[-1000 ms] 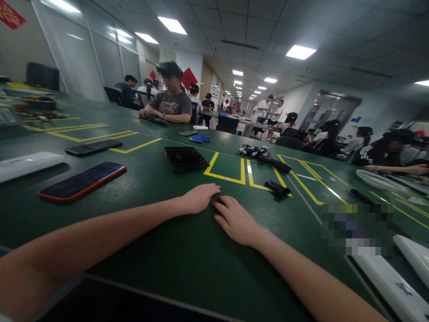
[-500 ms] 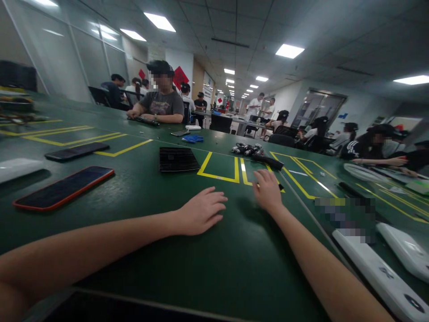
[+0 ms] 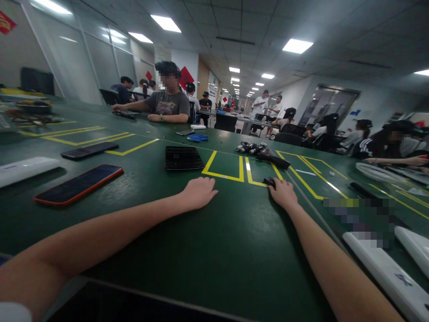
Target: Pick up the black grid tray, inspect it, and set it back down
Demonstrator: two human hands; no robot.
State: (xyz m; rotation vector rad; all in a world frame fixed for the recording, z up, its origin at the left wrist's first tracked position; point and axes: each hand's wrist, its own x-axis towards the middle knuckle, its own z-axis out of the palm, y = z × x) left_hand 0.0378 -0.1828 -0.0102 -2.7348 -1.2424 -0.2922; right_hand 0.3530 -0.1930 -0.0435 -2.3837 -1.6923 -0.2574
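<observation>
- Counting what's on the green desk (image 3: 201,250): two phones at left, one with a red case (image 3: 77,184) nearer, one dark phone (image 3: 90,150) farther; one flat black tray (image 3: 182,158) mid-desk; one small black part (image 3: 269,181) on the yellow tape line; one long black tool (image 3: 274,160) beyond it; one cluster of metal parts (image 3: 251,147) farther still; one blue glove (image 3: 197,138) past the tray.
- White housings: one at the far left edge (image 3: 27,168), two at the near right (image 3: 385,273).
- Two hands in play, both the wearer's own.
- Small black part lies at the fingertips of the right hand (image 3: 283,193), on the far side of it; the fingers cover its near end, so they are touching it, but I cannot tell whether they pinch it.
- Right arm stretched forward and right across the desk, palm down, fingers curled together over the part.
- Left hand (image 3: 199,192) lies flat on the desk, palm down, fingers loosely together, holding nothing, just near of the tray and well apart from the small black part.
- A co-worker (image 3: 167,100) sits at the far side, forearms on the desk.
</observation>
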